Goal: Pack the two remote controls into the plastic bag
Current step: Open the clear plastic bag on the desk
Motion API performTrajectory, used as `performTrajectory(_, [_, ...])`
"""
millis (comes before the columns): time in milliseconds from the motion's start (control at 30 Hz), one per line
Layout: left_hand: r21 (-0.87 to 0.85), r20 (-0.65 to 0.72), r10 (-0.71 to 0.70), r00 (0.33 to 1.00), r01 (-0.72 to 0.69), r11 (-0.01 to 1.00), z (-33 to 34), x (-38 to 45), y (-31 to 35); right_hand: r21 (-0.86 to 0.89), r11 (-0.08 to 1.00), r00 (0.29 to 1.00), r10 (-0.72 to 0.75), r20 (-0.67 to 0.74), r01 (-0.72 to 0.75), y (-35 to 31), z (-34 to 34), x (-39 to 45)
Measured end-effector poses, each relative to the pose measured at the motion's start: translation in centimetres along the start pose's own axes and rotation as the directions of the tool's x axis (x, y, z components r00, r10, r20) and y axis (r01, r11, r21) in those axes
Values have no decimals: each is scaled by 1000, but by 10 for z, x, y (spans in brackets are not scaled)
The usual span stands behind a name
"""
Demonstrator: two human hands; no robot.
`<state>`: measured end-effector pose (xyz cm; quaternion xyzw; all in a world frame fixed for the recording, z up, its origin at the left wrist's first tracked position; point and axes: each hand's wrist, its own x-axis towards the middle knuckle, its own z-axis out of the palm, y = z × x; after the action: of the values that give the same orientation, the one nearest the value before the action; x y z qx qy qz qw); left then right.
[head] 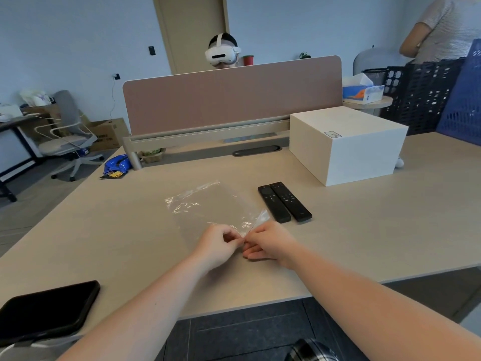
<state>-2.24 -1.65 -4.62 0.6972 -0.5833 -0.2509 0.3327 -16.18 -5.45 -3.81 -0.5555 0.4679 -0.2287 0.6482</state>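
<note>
A clear plastic bag lies flat on the beige table. My left hand and my right hand meet at its near edge, both pinching the plastic there. The bag's near right corner is lifted a little off the table. Two black remote controls lie side by side just right of the bag: the left remote and the right remote. Neither hand touches them.
A white box stands behind the remotes at the right. A black phone lies at the near left edge. A blue snack packet sits far left, a pink divider at the back. Two other people are beyond.
</note>
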Motion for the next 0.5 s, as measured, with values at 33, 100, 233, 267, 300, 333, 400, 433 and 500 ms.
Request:
performTrajectory(33, [-7, 4, 4, 1000, -4, 1000, 1, 0, 0, 21, 1000, 1000, 9, -1, -9, -1, 0, 0])
performTrajectory(100, [-16, 30, 7, 1000, -6, 1000, 2, -1, 0, 70, 997, 999, 38, -22, -37, -3, -1, 0])
performTrajectory(233, [-43, 43, -6, 999, 8, 999, 3, -2, -2, 97, 994, 998, 55, -20, -53, -4, -1, 0])
performTrajectory(267, [-65, 36, -14, 999, 16, 998, 3, -2, -2, 96, 994, 999, 53, -12, -52, -3, -2, 0])
performTrajectory(300, [-80, 32, -21, 999, 23, 997, 2, -2, -1, 95, 994, 999, 49, -3, -49, -3, -4, 0])
performTrajectory(333, [-83, 34, -21, 999, 24, 996, 2, -2, 0, 98, 994, 999, 43, 9, -43, -2, -5, -1])
performTrajectory(400, [-76, 52, -14, 999, 18, 997, 1, -2, 2, 113, 993, 999, 33, 26, -35, -1, -8, -2])
performTrajectory(433, [-73, 62, -11, 998, 15, 997, 0, -3, 3, 112, 993, 999, 27, 26, -29, 0, -8, -2])
performTrajectory(500, [-56, 71, -3, 997, 7, 998, -1, -3, 5, 75, 997, 1000, 5, 8, -6, 1, -7, -2])
